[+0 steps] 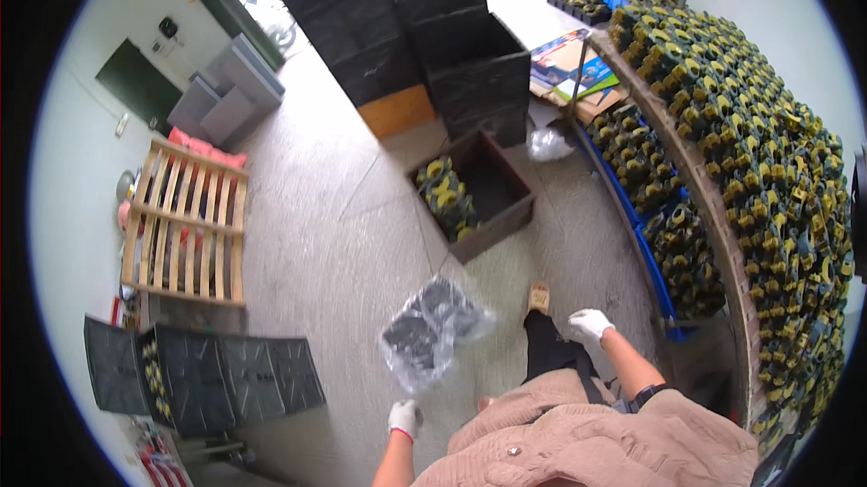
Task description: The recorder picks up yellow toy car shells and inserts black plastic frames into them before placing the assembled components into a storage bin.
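Observation:
My left hand (405, 417), in a white glove with a red cuff edge, hangs low with its fingers curled in. Just beyond it, a clear plastic bag (417, 335) with dark contents lies on the floor; a small gap shows between them. My right hand (590, 324), also in a white glove, is out in front of my right side with its fingers loosely apart and nothing visible in it. Farther ahead stands an open dark brown crate (495, 236). Black-and-yellow parts (445, 196) are stacked along its left side, and its right part shows a dark bottom.
A metal-framed rack (713, 180) at right carries many black-and-yellow parts (759, 153), with blue bins (657, 275) beneath. Tall black crates (348, 22) stand ahead. At left are a wooden pallet (185, 225) and dark crates (244, 379). Crumpled plastic (549, 145) lies near the rack.

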Available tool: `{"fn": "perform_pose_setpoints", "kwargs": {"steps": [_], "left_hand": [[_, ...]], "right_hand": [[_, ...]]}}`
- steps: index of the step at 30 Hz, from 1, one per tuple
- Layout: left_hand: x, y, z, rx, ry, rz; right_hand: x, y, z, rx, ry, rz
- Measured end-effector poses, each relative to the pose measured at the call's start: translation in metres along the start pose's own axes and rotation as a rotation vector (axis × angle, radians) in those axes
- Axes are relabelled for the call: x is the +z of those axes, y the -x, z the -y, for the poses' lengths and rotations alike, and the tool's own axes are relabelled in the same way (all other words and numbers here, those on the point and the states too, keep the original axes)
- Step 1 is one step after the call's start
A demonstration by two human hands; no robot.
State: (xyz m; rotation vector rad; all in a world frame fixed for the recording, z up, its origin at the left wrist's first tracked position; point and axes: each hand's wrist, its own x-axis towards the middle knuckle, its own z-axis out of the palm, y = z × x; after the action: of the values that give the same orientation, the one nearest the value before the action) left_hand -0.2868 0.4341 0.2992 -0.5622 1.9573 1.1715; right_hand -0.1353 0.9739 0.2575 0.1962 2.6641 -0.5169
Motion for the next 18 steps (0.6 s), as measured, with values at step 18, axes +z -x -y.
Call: {"fn": "perform_pose_setpoints", "kwargs": {"steps": [18], "left_hand": [[0.25, -0.229, -0.513, 0.161, 0.146, 0.395]], "right_hand": [[-0.092, -0.047, -0.149, 0.875, -0.917, -0.245]]}}
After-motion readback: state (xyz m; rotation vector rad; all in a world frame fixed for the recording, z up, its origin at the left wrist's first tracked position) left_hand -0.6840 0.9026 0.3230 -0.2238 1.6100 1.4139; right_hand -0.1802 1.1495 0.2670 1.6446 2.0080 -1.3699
